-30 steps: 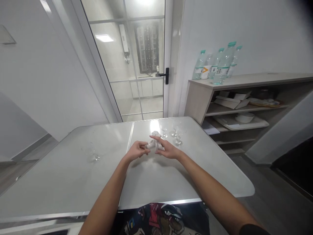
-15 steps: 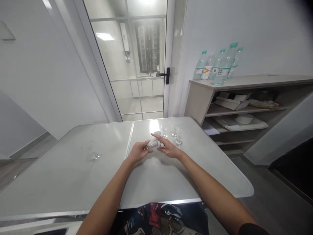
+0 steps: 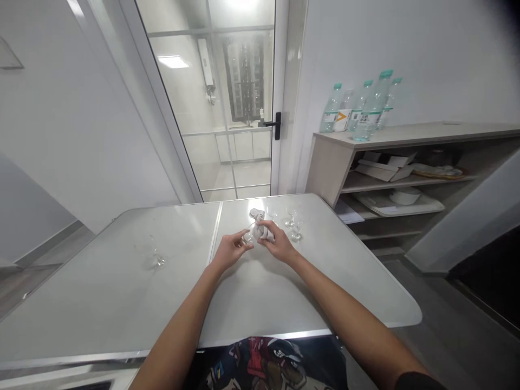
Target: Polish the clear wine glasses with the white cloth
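Note:
Above the middle of the white table (image 3: 260,303), my left hand (image 3: 232,252) is closed around a small clear stemmed glass (image 3: 248,236). My right hand (image 3: 279,242) pinches a light grey cloth (image 3: 265,232) against the rim side of that glass. Part of the cloth hangs out beyond my fingers toward the far side. Several more clear stemmed glasses stand to the right of my right hand, among them a near one (image 3: 297,233) and a farther one (image 3: 290,216). Off to the left, another stemmed glass (image 3: 158,260) is apart from the rest.
A glazed door (image 3: 244,162) with a black handle (image 3: 277,125) is behind the table. On the right, a wooden shelf unit (image 3: 331,168) carries several plastic bottles (image 3: 368,116) on top. Its shelves hold an open box (image 3: 377,169) and a tray with a white bowl (image 3: 405,196).
My right fingers have curled from outstretched to bunched around the cloth. The cloth has shifted, and a loose part of it now shows beyond my hands. My left hand stays nearly in place.

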A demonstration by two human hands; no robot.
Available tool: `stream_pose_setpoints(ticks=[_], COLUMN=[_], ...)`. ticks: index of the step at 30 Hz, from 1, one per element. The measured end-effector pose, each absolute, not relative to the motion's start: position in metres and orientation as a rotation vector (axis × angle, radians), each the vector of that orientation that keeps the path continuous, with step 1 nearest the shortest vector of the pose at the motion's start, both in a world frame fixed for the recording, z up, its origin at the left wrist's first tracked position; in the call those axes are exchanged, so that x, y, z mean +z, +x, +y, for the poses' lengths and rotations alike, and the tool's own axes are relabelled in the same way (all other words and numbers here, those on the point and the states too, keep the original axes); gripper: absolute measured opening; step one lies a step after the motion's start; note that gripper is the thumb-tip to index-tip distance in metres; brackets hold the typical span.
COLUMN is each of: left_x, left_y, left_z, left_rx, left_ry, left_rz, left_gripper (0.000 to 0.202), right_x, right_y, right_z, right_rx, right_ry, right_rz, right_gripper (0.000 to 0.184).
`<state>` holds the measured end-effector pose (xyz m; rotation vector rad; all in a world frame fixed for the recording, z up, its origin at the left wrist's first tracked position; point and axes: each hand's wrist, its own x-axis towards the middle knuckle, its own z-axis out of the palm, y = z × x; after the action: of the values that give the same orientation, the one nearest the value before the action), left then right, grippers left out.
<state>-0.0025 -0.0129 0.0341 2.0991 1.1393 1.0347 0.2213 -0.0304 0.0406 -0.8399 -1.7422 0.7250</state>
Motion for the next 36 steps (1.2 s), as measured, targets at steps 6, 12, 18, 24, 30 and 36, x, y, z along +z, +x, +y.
stream_pose_setpoints(ticks=[6,12,18,24,30,36], left_x=[0.026,0.016,0.013,0.014,0.012,0.009], left_y=[-0.006,-0.008,-0.013,-0.012,-0.011,-0.011], left_z=[-0.009,-0.006,-0.007,-0.007,-0.007,-0.005], left_rx=[1.015,1.059,1.005,1.007,1.021,1.064], left_ry=[2.179,2.341,2.601,2.674,2.718,2.730], left_rz=[1.189,1.310,1.288,1.302,1.347,1.342], left_gripper=[0.052,0.053,0.051,0.053,0.053,0.052], right_x=[0.044,0.034,0.033,0.036,0.032,0.031], right_y=[0.231,0.232,0.234,0.234,0.226,0.225], right_z=[-0.032,-0.026,-0.021,-0.021,-0.023,-0.023], right_rx=[0.883,0.828,0.789,0.828,0.800,0.863], right_ry=[-0.700,-0.770,-0.715,-0.680,-0.704,-0.700], right_rz=[-1.844,-1.947,-2.052,-1.952,-1.868,-1.846], right_gripper=[0.058,0.074,0.078,0.075,0.070,0.075])
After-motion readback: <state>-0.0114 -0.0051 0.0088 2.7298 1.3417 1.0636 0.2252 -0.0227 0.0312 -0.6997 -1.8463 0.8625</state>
